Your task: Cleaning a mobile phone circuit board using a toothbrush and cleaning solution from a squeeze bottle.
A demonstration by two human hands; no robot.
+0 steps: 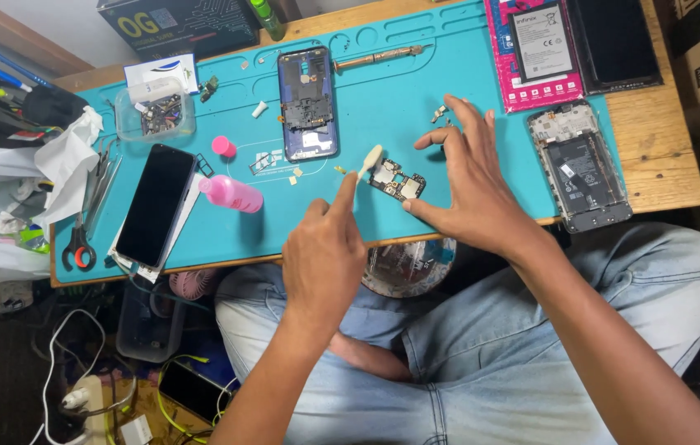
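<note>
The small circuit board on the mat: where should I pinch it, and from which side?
Pinch the circuit board by its bare outer edges, probably the two short ends, coming from above. It lies flat on the teal mat, face crowded with small parts. The right hand already braces its right side; the left hand holds a brush at its left end.

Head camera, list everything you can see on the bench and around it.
Mat: one, teal, covering the bench.
Circuit board: one, dark, mat centre.
Brush: one, pale, over the board.
Open phone: one, blue, upper mat.
Black phone: one, left.
Bottle: one, pink, lying down.
Cap: one, pink.
Scissors: one, red-handled, far left.
Phone frame: one, grey, right.
Battery pack: one, pink, top right.
Left hand: holds the brush.
Right hand: steadies the board.
</note>
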